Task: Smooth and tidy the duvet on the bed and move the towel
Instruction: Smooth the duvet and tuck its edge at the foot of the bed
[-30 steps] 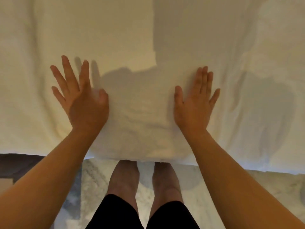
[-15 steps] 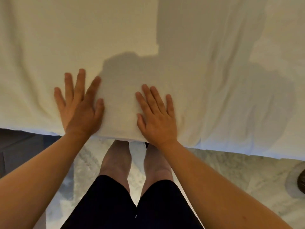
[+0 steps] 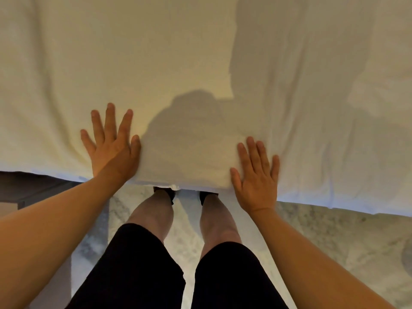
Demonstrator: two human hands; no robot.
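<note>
L hand [image 3: 111, 150] & R hand [image 3: 256, 177] both flat, fingers straight, pressing white duvet [image 3: 178, 74] near bed edge; gripping nothing.

Broad open duvet [image 3: 156, 63] beyond both flat hands, only soft creases to the right

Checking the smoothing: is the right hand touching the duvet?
Touching. The head view shows the right hand lying flat, fingers straight, on the duvet near its edge.
</note>
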